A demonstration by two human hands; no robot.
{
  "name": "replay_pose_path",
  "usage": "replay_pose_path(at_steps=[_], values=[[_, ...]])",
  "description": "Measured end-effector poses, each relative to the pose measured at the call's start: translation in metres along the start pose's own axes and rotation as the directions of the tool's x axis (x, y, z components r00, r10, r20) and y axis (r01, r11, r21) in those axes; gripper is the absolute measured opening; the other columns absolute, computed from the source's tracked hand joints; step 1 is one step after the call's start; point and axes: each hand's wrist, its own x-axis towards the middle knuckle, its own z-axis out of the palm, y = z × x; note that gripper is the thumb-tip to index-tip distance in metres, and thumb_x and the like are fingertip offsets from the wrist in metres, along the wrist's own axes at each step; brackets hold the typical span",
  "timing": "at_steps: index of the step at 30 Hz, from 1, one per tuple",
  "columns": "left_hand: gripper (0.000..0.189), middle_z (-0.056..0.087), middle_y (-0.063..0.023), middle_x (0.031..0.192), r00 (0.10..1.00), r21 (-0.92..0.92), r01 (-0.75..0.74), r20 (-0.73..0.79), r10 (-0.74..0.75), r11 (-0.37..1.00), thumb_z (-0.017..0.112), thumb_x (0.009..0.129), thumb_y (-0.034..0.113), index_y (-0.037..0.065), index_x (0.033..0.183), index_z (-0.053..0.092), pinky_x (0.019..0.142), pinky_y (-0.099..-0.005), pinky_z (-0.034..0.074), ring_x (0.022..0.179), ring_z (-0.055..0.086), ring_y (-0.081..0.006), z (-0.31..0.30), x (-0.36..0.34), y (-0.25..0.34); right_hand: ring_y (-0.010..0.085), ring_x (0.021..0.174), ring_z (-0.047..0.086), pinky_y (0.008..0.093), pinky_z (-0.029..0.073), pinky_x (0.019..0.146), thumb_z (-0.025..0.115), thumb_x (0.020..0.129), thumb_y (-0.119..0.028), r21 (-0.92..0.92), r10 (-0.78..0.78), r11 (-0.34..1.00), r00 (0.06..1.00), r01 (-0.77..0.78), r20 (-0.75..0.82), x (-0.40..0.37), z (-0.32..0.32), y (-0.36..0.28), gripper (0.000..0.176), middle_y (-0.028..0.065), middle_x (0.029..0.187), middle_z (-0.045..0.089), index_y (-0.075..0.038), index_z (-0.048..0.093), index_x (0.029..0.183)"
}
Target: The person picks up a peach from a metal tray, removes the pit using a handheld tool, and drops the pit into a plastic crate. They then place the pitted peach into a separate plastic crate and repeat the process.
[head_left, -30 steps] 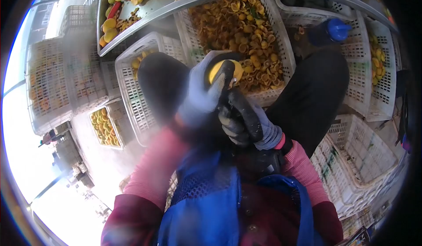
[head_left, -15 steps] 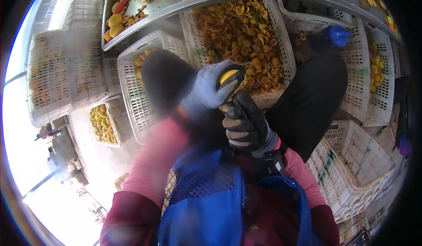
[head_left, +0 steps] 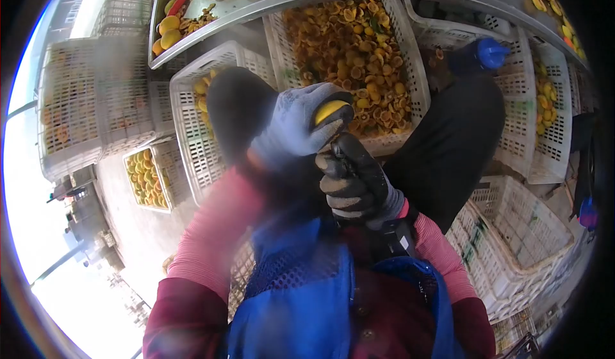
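Note:
My left hand (head_left: 307,118), in a grey glove with dark fingertips, is closed around a yellow peach (head_left: 329,111); only a strip of its skin shows between the fingers. Just below and to the right, my right hand (head_left: 352,183) wears a dark, worn glove. Its fingers are curled tight, with the thumb side close against the fruit. Whatever the right fist grips is hidden by the fingers. Both hands are above my lap, at the near end of a white crate (head_left: 419,90) full of yellow-brown fruit scraps (head_left: 359,58).
A metal table (head_left: 256,5) with halved fruit and a red-handled tool (head_left: 182,4) runs across the top. White crates (head_left: 192,147) stand by both knees, some stacked (head_left: 70,102) at left. A blue-lidded container (head_left: 492,52) sits beyond my right knee. Another crate (head_left: 512,231) stands at right.
Both hands have shifted slightly left, and the left hand has turned a little around the peach. The right fist is now a bit lower against it.

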Motion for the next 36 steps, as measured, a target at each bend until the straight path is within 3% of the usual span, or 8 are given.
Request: replay_pose_path(at_steps=[7, 14, 16, 19, 22, 27, 32, 36], values=[[0.029, 0.061, -0.0075, 0.088, 0.899, -0.752, 0.286, -0.003, -0.438, 0.593, 0.051, 0.090, 0.022, -0.004, 0.102, 0.058, 0.077, -0.0281, 0.044, 0.085, 0.056, -0.0139, 0.060, -0.021, -0.028, 0.0125, 0.049, 0.038, 0.0281, 0.033, 0.044, 0.027, 0.092, -0.060, 0.059, -0.056, 0.997, 0.998, 0.056, -0.005, -0.016, -0.004, 0.000, 0.051, -0.0024, 0.065, 0.039, -0.017, 0.050, 0.107], [0.023, 0.060, -0.0071, 0.081, 0.834, -0.852, 0.308, 0.028, -0.551, 0.423, 0.052, 0.090, 0.023, 0.001, 0.087, 0.061, 0.070, -0.0295, 0.045, 0.077, 0.056, -0.0150, 0.057, -0.012, -0.004, 0.0070, 0.038, 0.032, 0.0224, 0.029, 0.032, 0.031, 0.093, -0.057, -0.120, -0.145, 0.985, 0.975, 0.126, -0.166, -0.016, -0.004, -0.009, 0.050, -0.0035, 0.056, 0.037, -0.012, 0.054, 0.097], [0.020, 0.059, -0.0081, 0.081, 0.849, -0.678, 0.318, -0.109, -0.518, 0.663, 0.052, 0.089, 0.019, 0.001, 0.088, 0.059, 0.071, -0.0296, 0.046, 0.077, 0.057, -0.0158, 0.063, -0.011, -0.011, 0.0046, 0.034, 0.030, 0.0199, 0.028, 0.028, 0.033, 0.093, -0.056, -0.158, -0.196, 0.973, 0.965, 0.169, -0.172, -0.014, -0.001, -0.008, 0.051, -0.0040, 0.052, 0.037, -0.010, 0.055, 0.096], [0.015, 0.058, -0.0099, 0.081, 0.727, -0.950, 0.209, -0.006, -0.687, 0.230, 0.052, 0.089, 0.014, 0.000, 0.093, 0.057, 0.073, -0.0298, 0.048, 0.078, 0.058, -0.0188, 0.058, 0.002, 0.009, 0.0057, 0.035, 0.033, 0.0212, 0.029, 0.028, 0.033, 0.093, -0.057, -0.239, -0.243, 0.949, 0.960, 0.206, -0.137, -0.016, 0.004, -0.011, 0.051, -0.0032, 0.053, 0.038, -0.010, 0.054, 0.093], [0.028, 0.056, -0.0110, 0.100, 0.826, -0.576, 0.143, -0.379, -0.418, 0.805, 0.057, 0.086, 0.009, -0.002, 0.111, 0.050, 0.080, -0.0296, 0.048, 0.090, 0.058, -0.0213, 0.067, -0.006, -0.007, 0.0068, 0.037, 0.035, 0.0224, 0.031, 0.029, 0.032, 0.093, -0.057, -0.301, -0.301, 0.914, 0.952, 0.270, -0.061, -0.018, 0.006, -0.012, 0.051, -0.0025, 0.055, 0.039, -0.010, 0.053, 0.091], [0.054, 0.054, -0.0134, 0.116, 0.921, -0.076, 0.038, -0.384, -0.065, 0.996, 0.062, 0.078, -0.002, -0.002, 0.129, 0.043, 0.088, -0.0313, 0.046, 0.104, 0.054, -0.0236, 0.037, -0.020, -0.024, 0.0083, 0.040, 0.037, 0.0227, 0.034, 0.034, 0.029, 0.094, -0.056, -0.254, -0.308, 0.919, 0.951, 0.301, 0.012, -0.025, -0.012, -0.032, 0.053, -0.0026, 0.057, 0.039, -0.010, 0.053, 0.091], [0.029, 0.059, -0.0083, 0.102, 0.602, -0.456, 0.224, -0.630, -0.490, 0.861, 0.044, 0.097, 0.021, 0.000, 0.113, 0.055, 0.084, -0.0269, 0.045, 0.095, 0.056, -0.0158, -0.068, -0.040, 0.010, 0.0086, 0.042, 0.035, 0.0237, 0.032, 0.037, 0.029, 0.094, -0.056, -0.248, -0.329, 0.924, 0.936, 0.291, -0.128, -0.024, -0.002, -0.031, 0.054, -0.0035, 0.057, 0.037, -0.011, 0.059, 0.092], [0.053, 0.051, -0.0139, 0.117, 0.557, 0.345, 0.762, -0.780, -0.284, 0.547, 0.071, 0.080, 0.022, -0.001, 0.122, 0.049, 0.084, -0.0292, 0.045, 0.098, 0.053, -0.0191, -0.129, -0.050, -0.065, 0.0080, 0.040, 0.032, 0.0237, 0.029, 0.037, 0.032, 0.094, -0.055, -0.320, -0.379, 0.905, 0.871, 0.280, -0.311, -0.019, 0.002, -0.035, 0.052, -0.0048, 0.055, 0.035, -0.012, 0.061, 0.089]])
